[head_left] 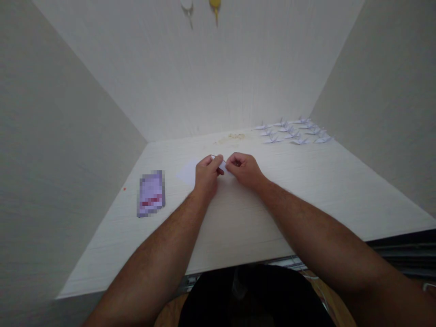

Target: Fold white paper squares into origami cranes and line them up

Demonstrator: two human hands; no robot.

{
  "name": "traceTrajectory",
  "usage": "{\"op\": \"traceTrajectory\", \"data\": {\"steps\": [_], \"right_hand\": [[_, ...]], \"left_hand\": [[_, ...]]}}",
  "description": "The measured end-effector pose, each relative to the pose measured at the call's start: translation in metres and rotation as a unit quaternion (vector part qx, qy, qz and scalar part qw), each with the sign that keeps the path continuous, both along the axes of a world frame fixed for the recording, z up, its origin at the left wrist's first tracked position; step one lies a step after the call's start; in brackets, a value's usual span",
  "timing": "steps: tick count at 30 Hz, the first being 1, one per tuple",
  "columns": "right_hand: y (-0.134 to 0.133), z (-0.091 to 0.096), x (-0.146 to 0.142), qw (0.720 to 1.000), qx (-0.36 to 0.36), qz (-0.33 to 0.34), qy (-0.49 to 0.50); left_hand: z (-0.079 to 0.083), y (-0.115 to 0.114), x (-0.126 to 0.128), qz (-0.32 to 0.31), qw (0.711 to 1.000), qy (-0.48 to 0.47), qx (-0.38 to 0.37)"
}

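A small piece of folded white paper is held above the middle of the white table. My left hand pinches it from the left, thumb on top. My right hand has its thumb and fingertips closed at the paper's right end. Fingers cover most of the paper, so its exact shape is hidden. Beside my left hand, partly behind it, lies flat white paper; whether it is one sheet or a stack I cannot tell.
Several white folded paper cranes stand in rows at the back right. A blurred-out purple flat object lies to the left, near a tiny orange dot. White walls enclose the table, with two hooks on the back one.
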State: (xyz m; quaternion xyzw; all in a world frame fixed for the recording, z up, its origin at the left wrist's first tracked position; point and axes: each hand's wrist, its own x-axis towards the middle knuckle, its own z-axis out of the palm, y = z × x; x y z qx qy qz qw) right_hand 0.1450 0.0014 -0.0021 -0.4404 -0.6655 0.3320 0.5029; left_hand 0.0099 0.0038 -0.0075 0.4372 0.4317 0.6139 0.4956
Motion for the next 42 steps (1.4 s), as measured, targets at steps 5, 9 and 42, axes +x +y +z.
{"op": "traceTrajectory", "data": {"steps": [5,9,42], "right_hand": [[0.001,0.0,0.0,0.999,0.001,-0.038,0.024],[0.003,0.0,0.001,0.999,-0.009,-0.043,0.022],[0.002,0.001,0.004,1.0,-0.026,-0.011,0.006]], "left_hand": [[-0.001,-0.001,0.0,-0.031,0.999,0.019,0.004],[-0.003,0.0,-0.001,-0.01,0.998,0.052,0.02],[0.001,0.0,0.0,0.013,0.998,0.048,0.035]]}}
